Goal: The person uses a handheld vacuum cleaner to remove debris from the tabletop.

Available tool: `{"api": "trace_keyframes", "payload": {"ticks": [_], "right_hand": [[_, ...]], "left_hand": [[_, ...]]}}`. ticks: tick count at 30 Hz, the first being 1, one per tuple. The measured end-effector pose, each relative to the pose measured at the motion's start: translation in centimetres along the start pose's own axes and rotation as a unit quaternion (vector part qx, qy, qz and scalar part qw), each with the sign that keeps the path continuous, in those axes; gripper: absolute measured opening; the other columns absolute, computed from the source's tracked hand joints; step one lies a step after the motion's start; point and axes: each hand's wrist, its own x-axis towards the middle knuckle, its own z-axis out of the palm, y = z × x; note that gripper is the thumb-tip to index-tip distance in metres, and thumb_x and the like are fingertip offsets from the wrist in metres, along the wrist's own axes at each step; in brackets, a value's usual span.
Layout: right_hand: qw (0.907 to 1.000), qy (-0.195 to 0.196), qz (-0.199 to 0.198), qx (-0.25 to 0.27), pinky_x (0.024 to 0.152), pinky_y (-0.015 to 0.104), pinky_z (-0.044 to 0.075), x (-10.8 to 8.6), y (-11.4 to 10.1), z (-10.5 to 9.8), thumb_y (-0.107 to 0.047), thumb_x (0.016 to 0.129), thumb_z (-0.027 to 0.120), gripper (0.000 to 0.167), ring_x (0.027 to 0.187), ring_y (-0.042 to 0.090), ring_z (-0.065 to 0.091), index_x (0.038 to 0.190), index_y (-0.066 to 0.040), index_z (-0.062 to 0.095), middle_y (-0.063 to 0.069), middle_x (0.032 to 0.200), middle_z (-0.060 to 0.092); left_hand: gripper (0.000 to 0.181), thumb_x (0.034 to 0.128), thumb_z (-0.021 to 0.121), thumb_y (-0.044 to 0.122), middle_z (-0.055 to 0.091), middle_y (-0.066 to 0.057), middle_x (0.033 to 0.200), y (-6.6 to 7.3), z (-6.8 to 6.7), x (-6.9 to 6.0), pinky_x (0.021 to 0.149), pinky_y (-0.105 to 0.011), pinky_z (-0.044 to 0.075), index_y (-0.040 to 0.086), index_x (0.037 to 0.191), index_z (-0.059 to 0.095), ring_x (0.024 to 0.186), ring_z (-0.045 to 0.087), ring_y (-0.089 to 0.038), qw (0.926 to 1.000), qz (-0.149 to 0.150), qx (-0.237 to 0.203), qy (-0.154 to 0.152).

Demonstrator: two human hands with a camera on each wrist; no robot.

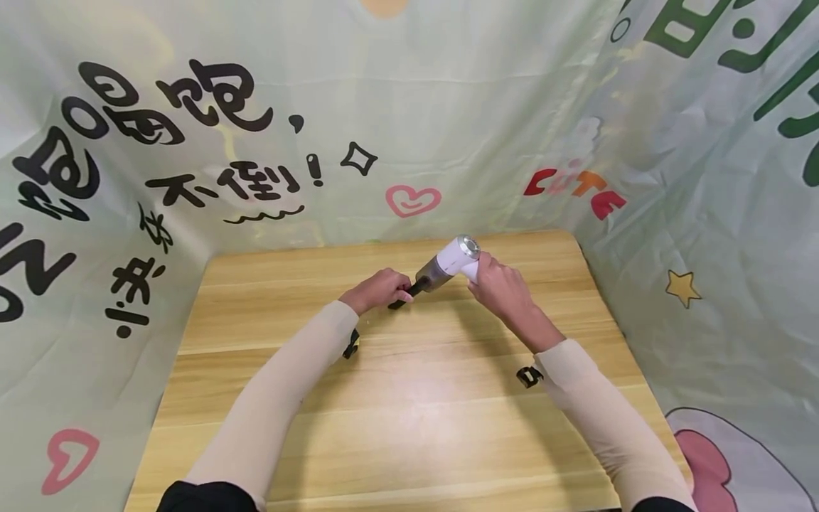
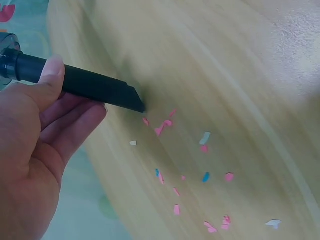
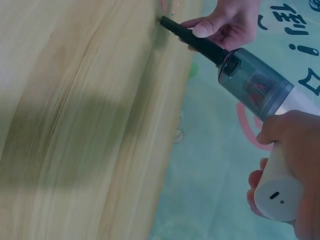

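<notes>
A white handheld vacuum cleaner (image 1: 453,254) is held over the far part of the table. My right hand (image 1: 503,290) grips its handle (image 3: 275,185), fingers wrapped round it. The left hand (image 1: 379,290) pinches the black crevice nozzle (image 2: 95,86) between thumb and fingers. In the left wrist view the slanted nozzle tip points down at small pink, blue and white paper scraps (image 2: 162,128) scattered on the wood. Behind the nozzle, the see-through dust cup (image 3: 256,80) has some pinkish bits visible inside.
The light wooden table (image 1: 416,427) has its far edge close to a printed cloth backdrop (image 1: 358,85) with writing and drawings. Cloth also hangs along the left and right sides. A black wrist device (image 1: 529,377) shows by the right sleeve.
</notes>
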Motion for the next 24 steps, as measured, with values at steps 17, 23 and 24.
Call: {"api": "trace_keyframes", "payload": {"ticks": [17,23,24], "right_hand": [[0.9989,0.01,0.044,0.006,0.051,0.047,0.057,0.1,-2.1,-0.4,-0.031,0.092,0.079,0.052,0.062,0.036,0.07,0.114,0.012,0.059,0.023,0.085,0.07],[0.998,0.008,0.059,0.018,0.052,0.048,0.058,0.4,-2.7,-0.2,-0.032,0.093,0.079,0.054,0.065,0.037,0.072,0.116,0.011,0.059,0.023,0.087,0.07],[0.998,0.011,0.06,0.017,0.052,0.048,0.058,0.4,-2.8,-0.2,-0.032,0.093,0.079,0.053,0.065,0.037,0.072,0.116,0.011,0.059,0.023,0.086,0.07]], "left_hand": [[0.022,0.1003,0.069,0.021,0.073,-0.008,0.084,-0.6,-1.0,1.0,0.071,-0.027,0.044,0.001,0.093,0.077,0.066,0.049,-0.012,0.9997,0.001,0.023,-0.013],[0.025,0.1013,0.067,0.02,0.07,-0.009,0.082,-1.0,-1.4,1.1,0.07,-0.027,0.041,-0.001,0.092,0.076,0.065,0.044,-0.013,0.9995,-0.006,0.026,-0.016],[0.026,0.1015,0.067,0.021,0.07,-0.009,0.082,-1.0,-1.6,1.1,0.07,-0.027,0.041,-0.001,0.092,0.077,0.065,0.044,-0.013,0.9995,-0.009,0.026,-0.016]]}}
